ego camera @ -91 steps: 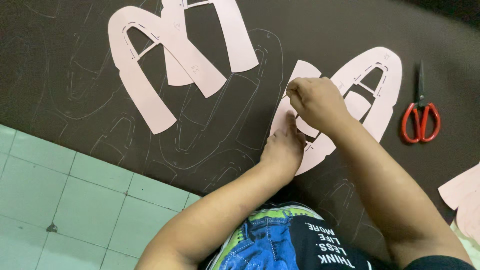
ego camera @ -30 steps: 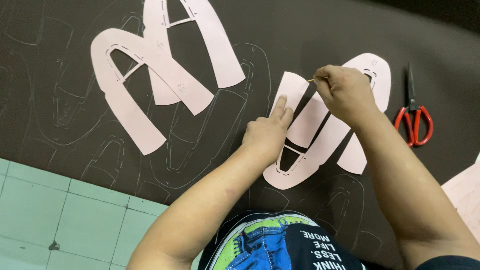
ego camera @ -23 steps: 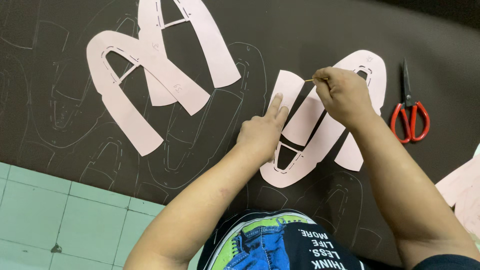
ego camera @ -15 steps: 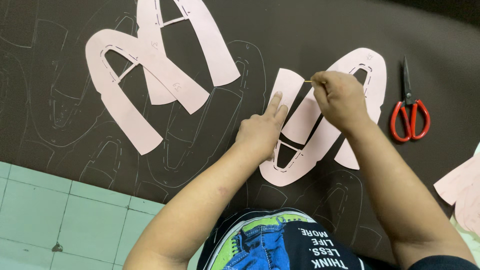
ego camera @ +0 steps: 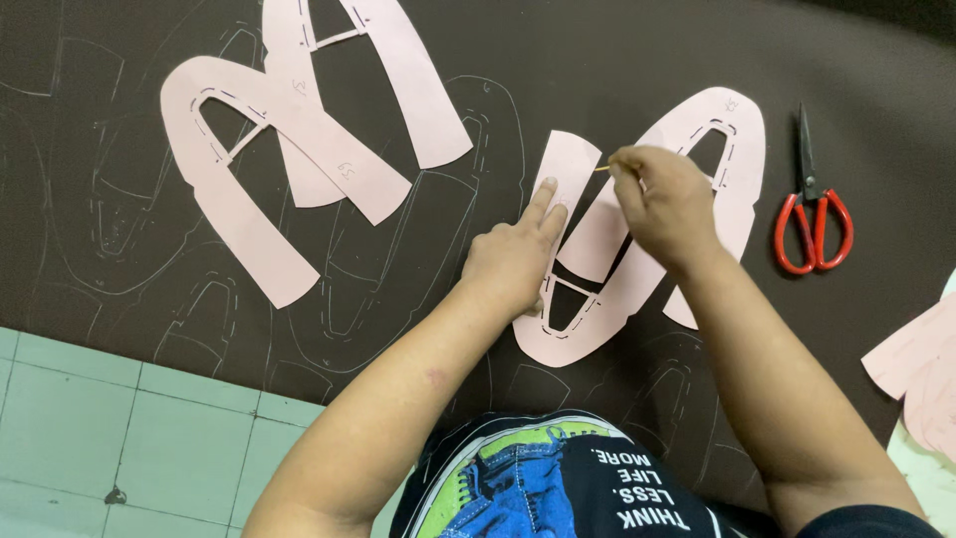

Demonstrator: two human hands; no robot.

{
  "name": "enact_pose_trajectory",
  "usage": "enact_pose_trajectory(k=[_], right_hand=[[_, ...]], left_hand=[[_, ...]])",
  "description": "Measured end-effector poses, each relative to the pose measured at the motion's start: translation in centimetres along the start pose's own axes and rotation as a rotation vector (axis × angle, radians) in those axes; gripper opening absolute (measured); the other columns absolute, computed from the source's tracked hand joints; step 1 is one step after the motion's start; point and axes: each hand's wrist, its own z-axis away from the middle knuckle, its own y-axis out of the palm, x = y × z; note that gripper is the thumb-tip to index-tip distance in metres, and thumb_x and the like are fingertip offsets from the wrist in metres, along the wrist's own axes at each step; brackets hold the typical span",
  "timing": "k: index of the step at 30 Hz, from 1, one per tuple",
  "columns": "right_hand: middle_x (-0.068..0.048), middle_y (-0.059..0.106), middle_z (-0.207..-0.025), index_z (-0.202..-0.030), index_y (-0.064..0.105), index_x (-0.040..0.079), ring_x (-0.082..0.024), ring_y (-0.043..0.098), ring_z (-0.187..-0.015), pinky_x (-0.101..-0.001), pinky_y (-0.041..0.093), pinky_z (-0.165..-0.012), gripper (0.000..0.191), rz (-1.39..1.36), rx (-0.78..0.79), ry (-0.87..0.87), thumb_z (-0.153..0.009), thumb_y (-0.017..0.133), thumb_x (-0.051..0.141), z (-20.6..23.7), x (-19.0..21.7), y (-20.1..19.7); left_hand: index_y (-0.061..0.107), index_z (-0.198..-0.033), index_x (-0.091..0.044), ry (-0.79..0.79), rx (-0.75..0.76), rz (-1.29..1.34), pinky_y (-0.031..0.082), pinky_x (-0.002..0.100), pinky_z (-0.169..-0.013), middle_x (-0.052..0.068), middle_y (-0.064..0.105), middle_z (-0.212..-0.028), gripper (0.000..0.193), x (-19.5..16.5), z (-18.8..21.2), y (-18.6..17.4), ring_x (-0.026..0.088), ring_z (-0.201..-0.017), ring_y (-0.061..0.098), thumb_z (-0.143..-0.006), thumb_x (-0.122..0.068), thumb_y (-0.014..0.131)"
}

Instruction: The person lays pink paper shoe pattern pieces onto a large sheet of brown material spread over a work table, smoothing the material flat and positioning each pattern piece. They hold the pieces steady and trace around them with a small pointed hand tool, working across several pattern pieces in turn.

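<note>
A pink U-shaped paper pattern (ego camera: 583, 334) lies on a dark brown sheet (ego camera: 518, 60) covered with chalk outlines. My left hand (ego camera: 513, 261) presses flat on the pattern's left arm, fingers stretched up along it. My right hand (ego camera: 665, 199) pinches a thin yellowish marking stick (ego camera: 601, 169), its tip at the edge of that left arm. A second pink pattern (ego camera: 732, 149) lies partly under my right hand, overlapping the first.
Two more pink patterns (ego camera: 299, 149) overlap at the upper left. Red-handled scissors (ego camera: 812, 214) lie to the right. More pink paper (ego camera: 921, 369) sits at the right edge. Pale green floor tiles (ego camera: 110, 428) border the sheet at lower left.
Over three seconds my right hand has moved up along the pattern's left arm with the stick. My left hand has shifted up and spread flat on it.
</note>
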Motion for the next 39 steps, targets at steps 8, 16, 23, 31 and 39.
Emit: enact_pose_trajectory(k=[8,16,23,31,39], right_hand=[[-0.009,0.07,-0.095,-0.102,0.068,0.007,-0.031,0.066,-0.089,-0.0426,0.052,-0.08,0.017,-0.054,0.169,-0.192,-0.086,0.073,0.006,7.1,5.2,0.2],[-0.009,0.07,-0.092,-0.102,0.069,0.006,-0.03,0.066,-0.086,-0.0405,0.053,-0.078,0.013,-0.11,0.198,-0.05,-0.089,0.072,0.005,8.0,5.2,0.1],[-0.009,0.071,-0.096,-0.104,0.069,0.007,-0.029,0.067,-0.089,-0.0398,0.053,-0.079,0.009,-0.118,0.17,-0.008,-0.095,0.071,0.008,7.2,4.5,0.6],[-0.01,0.07,-0.093,-0.102,0.068,0.005,-0.03,0.066,-0.088,-0.0404,0.053,-0.079,0.013,-0.084,0.167,-0.065,-0.09,0.072,0.006,8.5,5.2,-0.2],[-0.01,0.069,-0.09,-0.101,0.067,0.004,-0.03,0.065,-0.086,-0.0402,0.052,-0.077,0.011,-0.092,0.168,-0.045,-0.091,0.073,0.005,8.5,5.6,-0.1]], left_hand=[[0.025,-0.157,-0.019,0.015,-0.005,-0.008,0.059,0.044,-0.082,0.002,0.005,-0.17,0.125,0.2,-0.3,0.5,0.032,-0.111,0.065,-0.055,-0.021,0.099],[0.028,-0.156,-0.018,0.016,-0.029,-0.012,0.059,0.044,-0.082,0.002,0.006,-0.17,0.122,0.3,-0.3,0.7,0.033,-0.112,0.065,-0.056,-0.022,0.099],[0.029,-0.156,-0.018,0.017,-0.056,-0.005,0.059,0.044,-0.083,0.002,0.008,-0.17,0.122,0.5,-0.4,1.2,0.032,-0.111,0.065,-0.055,-0.024,0.099],[0.028,-0.157,-0.019,0.018,-0.038,-0.012,0.059,0.043,-0.083,0.001,0.007,-0.17,0.126,0.5,-0.3,1.0,0.032,-0.111,0.064,-0.053,-0.024,0.099],[0.027,-0.157,-0.02,0.017,-0.04,-0.006,0.058,0.043,-0.083,0.0,0.007,-0.17,0.128,0.6,-0.3,1.0,0.031,-0.111,0.064,-0.053,-0.024,0.1]])
